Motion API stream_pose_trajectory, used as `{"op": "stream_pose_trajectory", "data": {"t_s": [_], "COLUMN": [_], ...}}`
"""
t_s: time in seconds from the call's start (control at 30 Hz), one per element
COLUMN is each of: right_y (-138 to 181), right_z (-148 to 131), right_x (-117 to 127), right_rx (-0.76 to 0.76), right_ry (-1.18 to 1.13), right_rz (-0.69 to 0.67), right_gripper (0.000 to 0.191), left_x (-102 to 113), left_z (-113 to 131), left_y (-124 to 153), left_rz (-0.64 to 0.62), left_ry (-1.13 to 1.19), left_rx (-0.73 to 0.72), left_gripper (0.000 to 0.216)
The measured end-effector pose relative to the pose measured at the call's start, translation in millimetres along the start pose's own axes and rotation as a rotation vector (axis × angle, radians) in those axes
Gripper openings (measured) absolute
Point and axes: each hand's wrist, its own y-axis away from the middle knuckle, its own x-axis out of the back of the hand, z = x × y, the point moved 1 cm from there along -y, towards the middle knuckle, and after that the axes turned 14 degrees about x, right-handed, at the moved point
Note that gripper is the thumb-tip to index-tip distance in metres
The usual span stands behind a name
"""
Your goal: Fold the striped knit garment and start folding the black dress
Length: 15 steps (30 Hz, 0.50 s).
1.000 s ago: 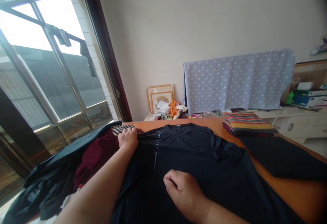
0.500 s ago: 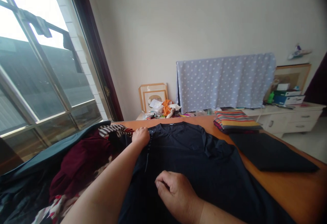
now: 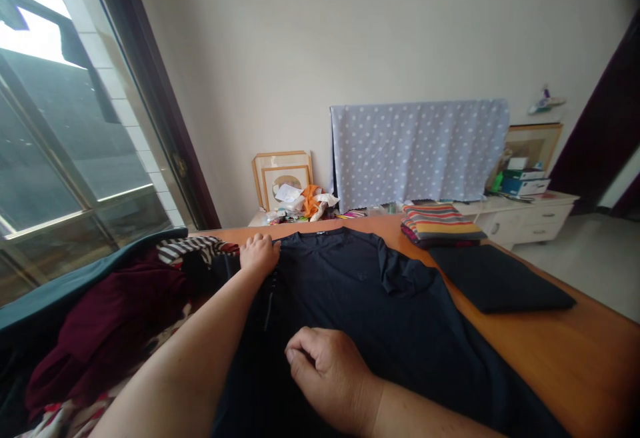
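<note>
A dark navy shirt (image 3: 350,291) lies spread out in front of me, its collar at the far side and a short sleeve bunched at the right. My left hand (image 3: 260,255) is at the shirt's far left shoulder, its fingers curled down on the cloth and their tips hidden. Nearer to me, my right hand (image 3: 333,371) rests low over the body of the shirt. Its fingers are closed, with thumb and forefinger bent together against the dark fabric. Small pale lettering runs down the shirt beside my left wrist.
Heaped clothes (image 3: 110,318), maroon, striped and patterned, lie at the left. On the wooden table (image 3: 590,358) at right are a folded black garment (image 3: 500,278) and a folded striped stack (image 3: 443,225). Behind stand picture frames (image 3: 283,175), a polka-dot cloth (image 3: 420,151) and a white cabinet (image 3: 543,225).
The view has turned slightly to the right, so everything sits further left. Both hands stay at about the same places on the shirt; the left thumb stands out a little more.
</note>
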Motion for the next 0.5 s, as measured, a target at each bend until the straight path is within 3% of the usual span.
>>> {"op": "stream_pose_trajectory", "data": {"t_s": [0.23, 0.5], "right_y": [-1.3, -1.0], "right_z": [3.4, 2.6], "right_x": [-1.4, 0.3], "right_rx": [0.023, 0.013], "right_ry": [0.023, 0.028], "right_rz": [-0.002, 0.004], "right_gripper": [0.015, 0.015], "left_x": [-12.1, -14.0], "left_z": [26.8, 50.2], "left_y": [-2.2, 20.0], "left_rz": [-0.141, -0.113], "left_ry": [0.045, 0.187], "left_rx": [-0.105, -0.161], "left_gripper": [0.061, 0.054]}}
